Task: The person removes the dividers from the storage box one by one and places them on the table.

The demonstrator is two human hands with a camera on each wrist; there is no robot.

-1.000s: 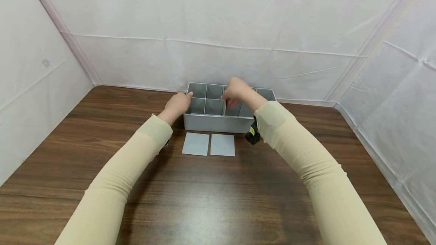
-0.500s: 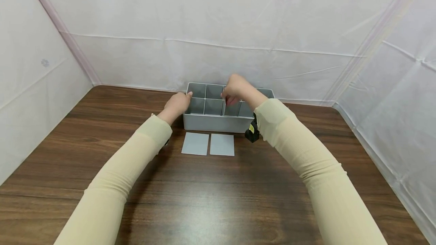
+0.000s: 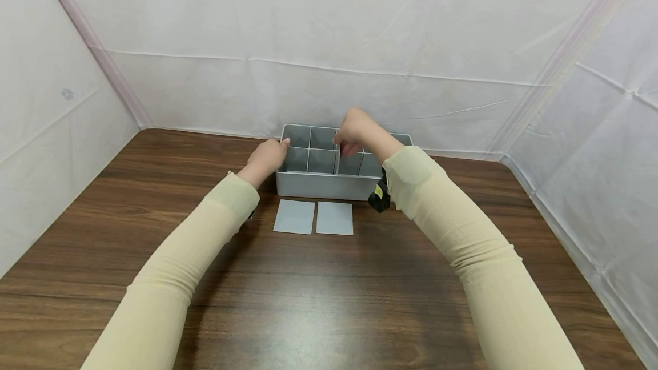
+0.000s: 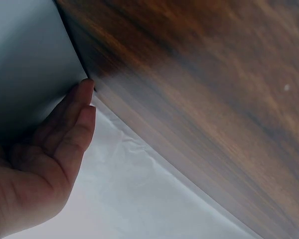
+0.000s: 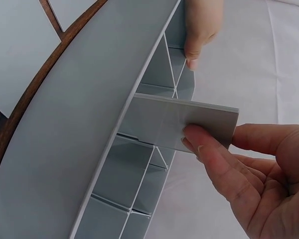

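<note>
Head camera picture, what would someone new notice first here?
First, the grey divided box at the far side of the brown table, with both hands at it. The right hand pinches a grey divider panel raised partly out of the box, while the left hand rests against the box's left end. Two flat grey panels lie side by side on the table just in front.

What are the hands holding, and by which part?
Right hand pinches a flat grey plastic divider panel by its end edge; left hand steadies the grey compartment box at its end wall.
</note>
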